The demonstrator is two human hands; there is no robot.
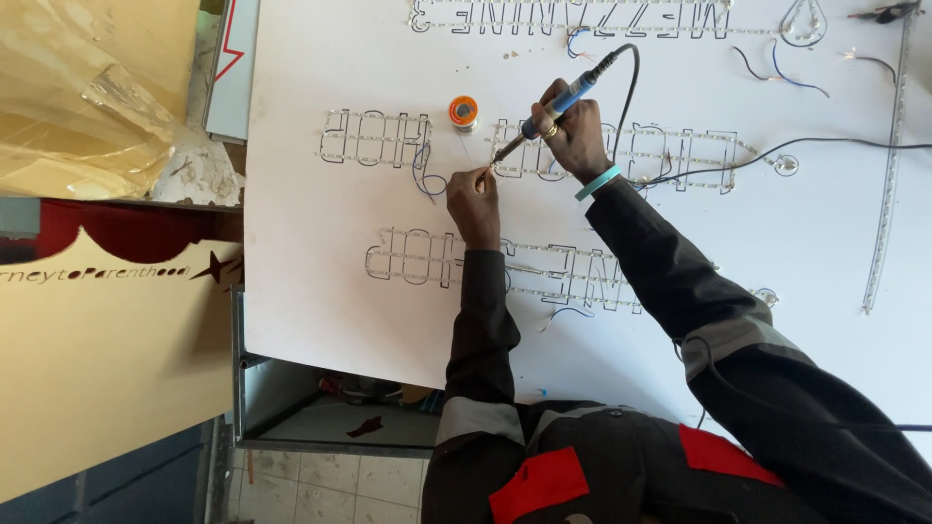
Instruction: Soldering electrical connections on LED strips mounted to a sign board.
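Right hand (575,136): closed around the blue handle of a soldering iron (549,114), which is held like a pen; a ring is worn on one finger and a light blue wristband (597,182) at the wrist.
Soldering iron: tilted, with the tip pointed toward 8 o'clock and brought down to the board just beside the left fingertips; its black cord (629,87) is looped away toward 12 o'clock.
Left hand (474,201): fingers pinched together on a thin solder wire (470,153), which is drawn from the spool; the hand is rested on the board at 8 o'clock of the right hand.
Solder spool (464,111): small and orange, laid flat at 12 o'clock of the left hand, near it.
White board (320,281): covered with letter outlines filled with strips of small lights (377,136).
Blue wire (424,175): curled on the board at 9 o'clock of the left hand.
Sleeves (670,281): dark, with grey and red panels.
Cardboard sheet (97,369): leaned at 9 o'clock of the board.
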